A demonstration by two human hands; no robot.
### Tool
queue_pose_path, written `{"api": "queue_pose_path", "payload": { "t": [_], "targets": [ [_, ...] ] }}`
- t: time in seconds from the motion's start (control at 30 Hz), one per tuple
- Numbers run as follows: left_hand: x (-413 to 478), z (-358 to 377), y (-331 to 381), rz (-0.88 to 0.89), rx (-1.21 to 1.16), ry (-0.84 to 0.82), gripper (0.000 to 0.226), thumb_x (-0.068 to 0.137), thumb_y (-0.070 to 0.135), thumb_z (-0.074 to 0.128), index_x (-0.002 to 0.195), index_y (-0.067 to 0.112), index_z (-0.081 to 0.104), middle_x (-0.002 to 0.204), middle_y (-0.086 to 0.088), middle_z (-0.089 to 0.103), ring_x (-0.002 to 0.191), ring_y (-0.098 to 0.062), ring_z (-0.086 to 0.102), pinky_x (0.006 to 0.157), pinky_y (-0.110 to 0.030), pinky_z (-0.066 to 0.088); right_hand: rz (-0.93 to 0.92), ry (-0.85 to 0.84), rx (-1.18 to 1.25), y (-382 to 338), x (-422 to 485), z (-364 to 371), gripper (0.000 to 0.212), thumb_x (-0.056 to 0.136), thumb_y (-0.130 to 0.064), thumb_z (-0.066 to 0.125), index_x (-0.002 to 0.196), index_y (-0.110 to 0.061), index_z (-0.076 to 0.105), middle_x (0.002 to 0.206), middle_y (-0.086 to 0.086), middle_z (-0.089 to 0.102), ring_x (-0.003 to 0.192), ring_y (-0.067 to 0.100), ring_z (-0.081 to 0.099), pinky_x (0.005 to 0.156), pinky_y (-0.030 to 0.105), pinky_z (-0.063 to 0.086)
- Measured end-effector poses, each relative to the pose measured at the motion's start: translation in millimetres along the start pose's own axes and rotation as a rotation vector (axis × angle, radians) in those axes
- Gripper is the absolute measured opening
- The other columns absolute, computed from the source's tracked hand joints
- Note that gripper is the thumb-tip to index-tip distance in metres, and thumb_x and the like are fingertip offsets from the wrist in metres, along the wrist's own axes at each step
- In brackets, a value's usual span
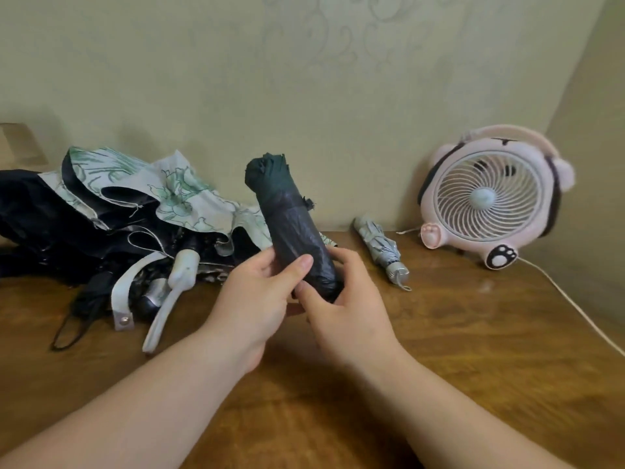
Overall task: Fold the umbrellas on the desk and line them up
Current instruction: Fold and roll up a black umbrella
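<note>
Your desk is brown wood with a clear grain and a soft sheen. The rolled umbrella you hold is dark green cloth, its lower part in a thin, crinkled, slightly glossy black sleeve. The floral umbrella is matt printed cloth; by it lie a smooth white plastic handle and a shiny metal stud. The fan is smooth pink plastic; the wallpaper looks matt and embossed.

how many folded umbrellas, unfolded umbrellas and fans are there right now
folded umbrellas: 2 (dark green umbrella, held up; grey umbrella, lying beside the fan)
unfolded umbrellas: 2 that can be told apart (floral umbrella, black umbrella); the heap may hide more
fans: 1 (pink fan)
total: 5
</note>
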State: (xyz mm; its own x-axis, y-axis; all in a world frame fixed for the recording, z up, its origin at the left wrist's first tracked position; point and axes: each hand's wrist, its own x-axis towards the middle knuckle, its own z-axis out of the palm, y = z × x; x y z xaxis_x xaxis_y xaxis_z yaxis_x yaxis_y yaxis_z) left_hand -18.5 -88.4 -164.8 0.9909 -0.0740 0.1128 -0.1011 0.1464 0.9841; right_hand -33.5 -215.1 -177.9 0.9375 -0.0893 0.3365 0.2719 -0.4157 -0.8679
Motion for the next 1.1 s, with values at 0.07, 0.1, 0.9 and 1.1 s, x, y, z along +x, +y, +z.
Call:
{"api": "queue_pose_path", "payload": {
  "t": [0.07, 0.1, 0.9, 1.1],
  "targets": [
    [13, 18, -4, -0.086, 0.03, -0.027, 0.02, 0.102, 0.026, 0.063, 0.119, 0.023, 0.072, 0.105, 0.001, 0.079, 0.098, -0.023, 0.076, 0.084, -0.05, 0.062, 0.089, 0.06, 0.007, 4, 14, -12, 0.042, 0.086, -0.038, 0.075, 0.12, -0.039, 0.05, 0.102, -0.013, 0.069, 0.083, 0.009, 0.073, 0.074, 0.044, 0.063],
    [18, 27, -7, -0.113, 0.018, -0.03, 0.022, 0.103, 0.027, 0.061, 0.121, 0.021, 0.072, 0.104, 0.001, 0.079, 0.095, -0.022, 0.076, 0.081, -0.046, 0.063, 0.13, 0.078, 0.014, 6, 20, -17, 0.04, 0.086, -0.037, 0.075, 0.119, -0.037, 0.051, 0.102, -0.011, 0.07, 0.081, 0.012, 0.074, 0.072, 0.046, 0.064],
    [67, 73, -45, 0.12, 1.208, -0.372, 0.085, 0.094, 0.06, 0.062, 0.162, 0.03, 0.022, 0.17, 0.009, 0.017, 0.157, -0.014, 0.012, 0.129, -0.04, 0.006, 0.214, -0.378, -0.828, 37, 68, -108, 0.046, 0.088, -0.022, 0.075, 0.131, -0.033, 0.063, 0.1, -0.012, 0.071, 0.076, 0.001, 0.062, 0.066, 0.017, 0.049],
    [114, 77, -51, 0.138, 1.241, -0.403, 0.077, 0.1, 0.054, 0.055, 0.163, 0.024, 0.021, 0.171, 0.005, 0.017, 0.157, -0.014, 0.015, 0.128, -0.04, 0.014, 0.234, -0.118, -0.808, 62, 85, -91, 0.019, 0.093, -0.035, 0.069, 0.11, -0.029, 0.075, 0.1, -0.002, 0.068, 0.087, 0.019, 0.065, 0.077, 0.034, 0.058]
  ]
}}
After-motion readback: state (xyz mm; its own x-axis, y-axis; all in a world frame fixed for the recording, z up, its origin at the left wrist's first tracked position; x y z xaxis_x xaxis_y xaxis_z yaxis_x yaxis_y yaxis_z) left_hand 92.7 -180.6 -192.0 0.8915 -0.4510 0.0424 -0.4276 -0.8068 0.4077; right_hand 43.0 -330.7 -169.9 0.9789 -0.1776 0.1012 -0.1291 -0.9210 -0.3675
